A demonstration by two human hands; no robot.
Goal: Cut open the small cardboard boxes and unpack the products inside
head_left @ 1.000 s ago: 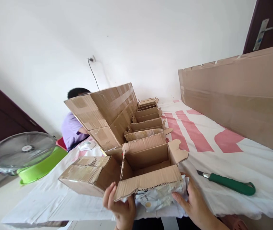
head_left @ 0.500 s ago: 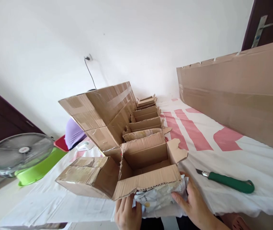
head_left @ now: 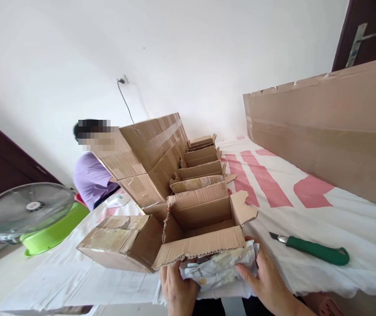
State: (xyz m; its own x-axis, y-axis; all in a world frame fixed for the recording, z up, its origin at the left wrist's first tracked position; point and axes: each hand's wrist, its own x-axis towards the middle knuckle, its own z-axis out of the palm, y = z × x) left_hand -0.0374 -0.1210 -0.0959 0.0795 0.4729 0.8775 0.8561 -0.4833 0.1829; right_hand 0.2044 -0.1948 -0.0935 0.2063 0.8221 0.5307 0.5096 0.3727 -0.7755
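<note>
An open cardboard box [head_left: 204, 243] stands at the table's near edge, with torn flaps spread outward. Crumpled printed wrapping with tape [head_left: 217, 267] covers its near side. My left hand [head_left: 178, 287] is bent against the lower left of that side, its fingertips hidden under the near flap. At the right end, my right hand [head_left: 263, 272] wraps the corner, thumb on the wrapping and fingers behind it. To the right of my right hand lies a utility knife [head_left: 318, 250] with a green handle and its blade out.
A small taped carton [head_left: 118, 241] sits at left. Behind it rise large stacked cartons [head_left: 151, 153], beside a row of open boxes [head_left: 201, 169]. A long cardboard panel [head_left: 323, 127] stands at right. Beyond the table are a person in purple [head_left: 91, 180], a fan [head_left: 26, 208] and a green basin [head_left: 56, 232].
The person behind the stacked cartons has come up into view at left. My left hand has shifted slightly right, and the box's near flap has moved a little left. The knife stays put.
</note>
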